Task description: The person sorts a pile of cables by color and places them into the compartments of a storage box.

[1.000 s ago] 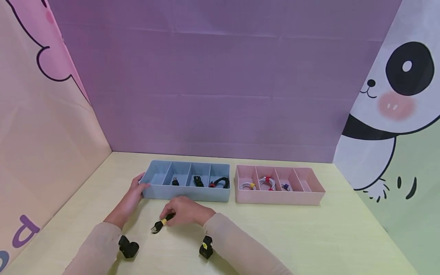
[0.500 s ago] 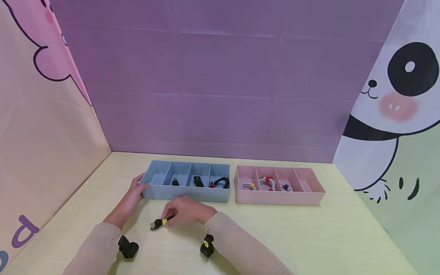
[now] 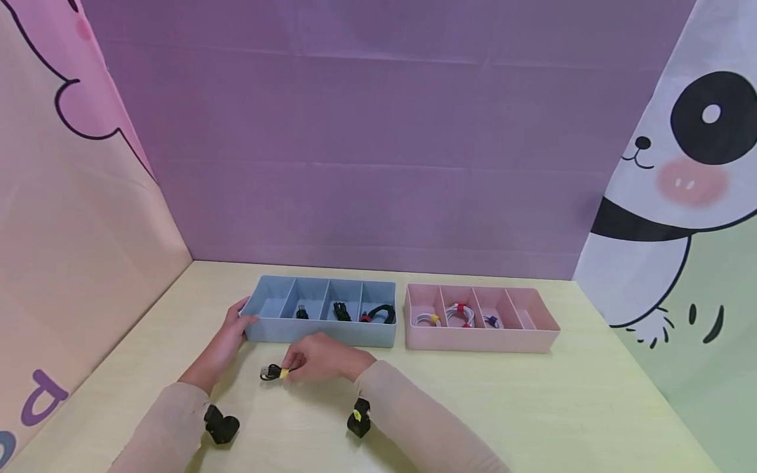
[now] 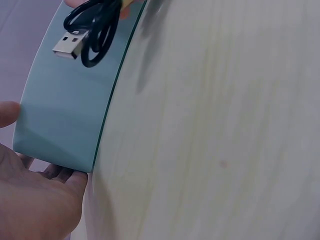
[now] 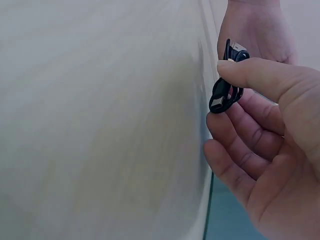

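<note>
My right hand [image 3: 322, 360] pinches a coiled black USB cable [image 3: 271, 372] with a yellow tie, in front of the blue divided box [image 3: 331, 334]. Thumb and fingertips hold the coil at its tie in the right wrist view, where the black cable [image 5: 218, 101] shows a metal plug at either end. The left wrist view has the USB plug [image 4: 69, 45] hanging before the box's front wall [image 4: 65, 110]. My left hand [image 3: 223, 338] grips the left end of that box, its thumb at the rim and its fingers around the end wall.
Black bundled cables, such as one with a red tie [image 3: 366, 318], lie in three compartments of the blue box. Right of it stands a pink divided box [image 3: 473, 339] holding white cables [image 3: 460, 313]. A purple backdrop [image 3: 378, 164] rises behind the table [image 3: 532, 407].
My right hand has moved slightly forward and to the right, closer to the blue box. The USB cable has turned from slanted to nearly level. My left hand stays put.
</note>
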Motion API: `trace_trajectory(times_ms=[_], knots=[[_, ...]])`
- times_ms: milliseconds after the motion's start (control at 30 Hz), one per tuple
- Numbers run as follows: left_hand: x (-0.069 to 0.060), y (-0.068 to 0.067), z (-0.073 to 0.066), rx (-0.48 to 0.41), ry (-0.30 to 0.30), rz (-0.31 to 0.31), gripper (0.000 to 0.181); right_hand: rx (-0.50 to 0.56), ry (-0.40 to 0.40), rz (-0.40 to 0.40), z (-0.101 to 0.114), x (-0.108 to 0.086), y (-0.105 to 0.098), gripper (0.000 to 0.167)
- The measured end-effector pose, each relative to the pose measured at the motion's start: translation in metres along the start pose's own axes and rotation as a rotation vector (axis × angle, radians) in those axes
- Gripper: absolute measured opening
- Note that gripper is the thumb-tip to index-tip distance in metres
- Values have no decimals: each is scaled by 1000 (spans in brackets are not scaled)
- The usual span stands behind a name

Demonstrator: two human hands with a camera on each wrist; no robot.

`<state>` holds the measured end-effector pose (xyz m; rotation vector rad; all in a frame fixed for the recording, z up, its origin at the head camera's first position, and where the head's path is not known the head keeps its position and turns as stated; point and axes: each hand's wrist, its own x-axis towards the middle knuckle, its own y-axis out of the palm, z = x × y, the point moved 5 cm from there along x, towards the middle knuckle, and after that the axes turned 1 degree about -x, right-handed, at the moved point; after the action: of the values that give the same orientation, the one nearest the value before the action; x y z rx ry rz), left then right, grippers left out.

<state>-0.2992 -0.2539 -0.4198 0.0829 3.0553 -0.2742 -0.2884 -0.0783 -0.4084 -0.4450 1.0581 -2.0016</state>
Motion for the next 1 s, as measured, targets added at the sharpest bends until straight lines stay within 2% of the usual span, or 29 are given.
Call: trace_trajectory(times_ms=[233, 500, 600, 633, 667, 833, 867, 1000], knots=[[1, -1, -1, -23, -6, -6, 71, -29, -13, -14, 1, 2, -8, 12], [1, 0, -1, -35, -12, -4, 71, -57, -36, -77, -1, 1, -16, 9], [2, 0, 0, -30, -10, -4, 71, -33, -30, -92, 0, -1, -18, 9], [7, -4, 7, -32, -1, -1, 72, -22, -27, -101, 0, -2, -19, 9], [7, -4, 7, -24, -4, -2, 72, -6, -26, -109, 0, -2, -20, 9], [6, -3, 6, -37, 4, 1, 71, 22, -46, -181, 2, -2, -28, 11], [2, 1, -1, -37, -3, -1, 70, 23, -54, -192, 2, -2, -30, 11], [2, 1, -1, -43, -1, -2, 70, 32, -64, -216, 5, -3, -35, 11]])
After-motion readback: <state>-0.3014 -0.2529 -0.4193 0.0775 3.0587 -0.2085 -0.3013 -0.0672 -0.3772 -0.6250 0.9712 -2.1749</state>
